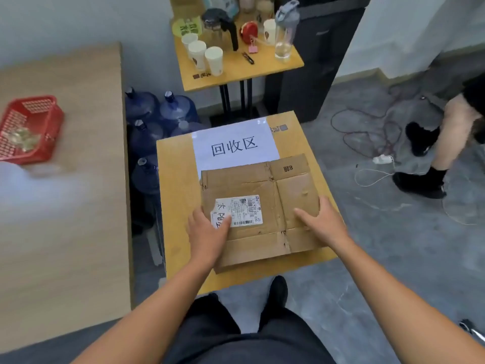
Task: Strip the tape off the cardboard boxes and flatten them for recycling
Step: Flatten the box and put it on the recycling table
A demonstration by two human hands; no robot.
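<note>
**Operator:** Where's the box?

**Observer:** Flattened brown cardboard box [265,185], lying flat on the small yellow-topped table [175,195] right in front of you. Its far edge overlaps the white paper sign with black characters [235,147]. White shipping label [242,210] on its left half, face up.

**Operator:** My hands?

**Observer:** Your left hand [207,232] lies palm down on the near-left part, fingers straight and close together, tips on the label. Your right hand [324,222] lies palm down at the right edge, fingers straight, thumb spread toward the middle.

**Operator:** Around it?

**Observer:** Blue water jugs [175,109] on the floor left of the table. Long pale wooden table [65,206] further left, with a red plastic basket [31,127] on it. Far side: another yellow table [262,68] carrying white paper cups [214,60]. Right: another person's legs [456,122] and loose cables [367,132] on the floor.
</note>
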